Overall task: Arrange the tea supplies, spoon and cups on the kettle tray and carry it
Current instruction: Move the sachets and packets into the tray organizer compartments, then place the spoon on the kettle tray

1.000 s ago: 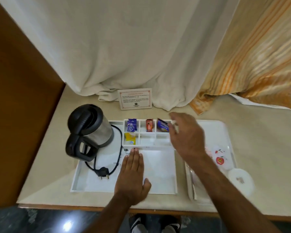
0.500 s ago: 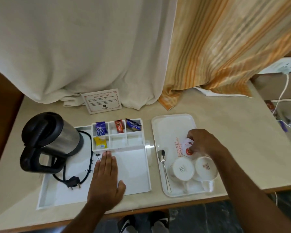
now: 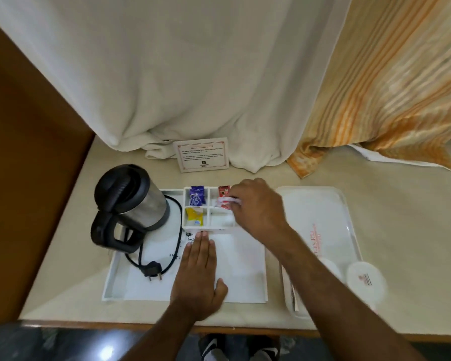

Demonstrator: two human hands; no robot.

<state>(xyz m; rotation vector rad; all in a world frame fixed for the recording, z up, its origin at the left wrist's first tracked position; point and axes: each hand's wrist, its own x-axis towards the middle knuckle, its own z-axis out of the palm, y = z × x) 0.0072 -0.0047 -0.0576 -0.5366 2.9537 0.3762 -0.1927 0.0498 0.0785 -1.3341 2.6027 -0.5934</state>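
Hands: right hand (image 3: 255, 204) pinches white-red sachet (image 3: 225, 201), left hand (image 3: 199, 269) flat, holding nothing, on kettle tray (image 3: 245, 269) | sachet over organiser's (image 3: 208, 225) back middle compartment | cups (image 3: 365, 278) on side tray (image 3: 323, 204), nearer right hand

printed card (image 3: 203, 154), tray (image 3: 320, 201) lettering, none legible

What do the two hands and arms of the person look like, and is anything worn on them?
Both the left hand and the right hand are bare: no gloves, rings, watch or bracelet can be seen. The forearms are bare too, with no sleeves in view up to the bottom edge of the picture. No markings show on them.
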